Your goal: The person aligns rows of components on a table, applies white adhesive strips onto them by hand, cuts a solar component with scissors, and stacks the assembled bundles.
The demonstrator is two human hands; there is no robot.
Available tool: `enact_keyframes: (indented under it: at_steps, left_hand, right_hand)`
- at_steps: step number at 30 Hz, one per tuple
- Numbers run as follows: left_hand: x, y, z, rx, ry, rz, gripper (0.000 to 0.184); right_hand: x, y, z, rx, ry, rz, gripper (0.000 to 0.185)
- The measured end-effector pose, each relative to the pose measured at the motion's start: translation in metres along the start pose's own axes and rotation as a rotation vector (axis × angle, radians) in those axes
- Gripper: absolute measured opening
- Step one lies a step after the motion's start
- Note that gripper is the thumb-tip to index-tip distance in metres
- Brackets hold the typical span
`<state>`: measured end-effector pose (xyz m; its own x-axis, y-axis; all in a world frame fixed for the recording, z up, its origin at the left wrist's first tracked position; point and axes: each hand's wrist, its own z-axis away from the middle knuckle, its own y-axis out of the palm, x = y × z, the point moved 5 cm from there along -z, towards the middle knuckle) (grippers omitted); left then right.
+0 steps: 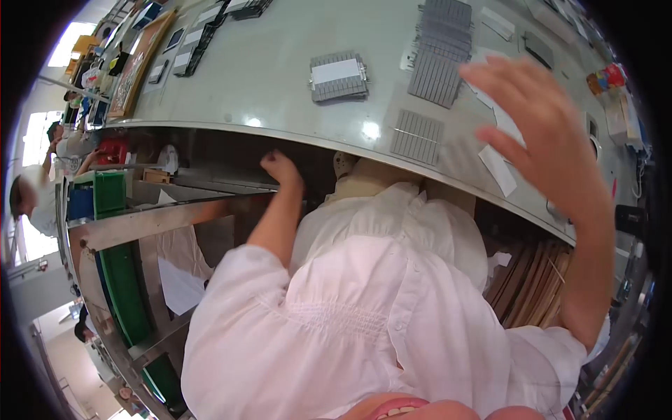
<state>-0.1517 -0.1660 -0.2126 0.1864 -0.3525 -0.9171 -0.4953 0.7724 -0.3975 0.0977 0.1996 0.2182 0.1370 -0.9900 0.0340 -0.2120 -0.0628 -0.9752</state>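
Note:
My right hand (535,129) is raised over the right part of the table, fingers apart and nothing in it. Beneath and beside it lie white paper strips (498,170) and a row of overlapping grey slotted plates (435,75). A single grey plate (417,136) lies near the table's front edge. My left hand (281,168) is below the table edge, its fingers curled; what they hold, if anything, is hidden. A stack of grey plates with a white label (339,73) sits mid-table, beyond my left hand.
The table (280,91) has more dark stacks (198,47) at the far left, beside a wooden-framed board (140,66). A metal frame (157,222) and green bins (126,294) stand at left. Cardboard sheets (532,287) are under the table at right. People are at far left.

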Motion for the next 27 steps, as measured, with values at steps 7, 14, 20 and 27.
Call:
enact_keyframes:
  at_steps: [7, 14, 20, 27]
  left_hand:
    - [-0.185, -0.08, 0.126, 0.724, 1.302, 0.325, 0.032]
    - [-0.336, 0.01, 0.104, 0.764, 1.531, -0.481, 0.117]
    - [-0.339, 0.046, 0.087, 1.038, 1.413, -0.681, 0.122]
    - [-0.34, 0.051, 0.086, 1.124, 1.404, -0.654, 0.113]
  right_hand:
    - [0.014, 0.09, 0.089, -0.232, 0.369, -0.517, 0.033]
    - [0.025, 0.151, 0.083, -0.441, 0.598, -0.669, 0.02]
    - [0.017, 0.161, 0.083, -0.437, 0.624, -0.653, 0.018]
    - [0.013, 0.168, 0.078, -0.435, 0.645, -0.629, 0.016]
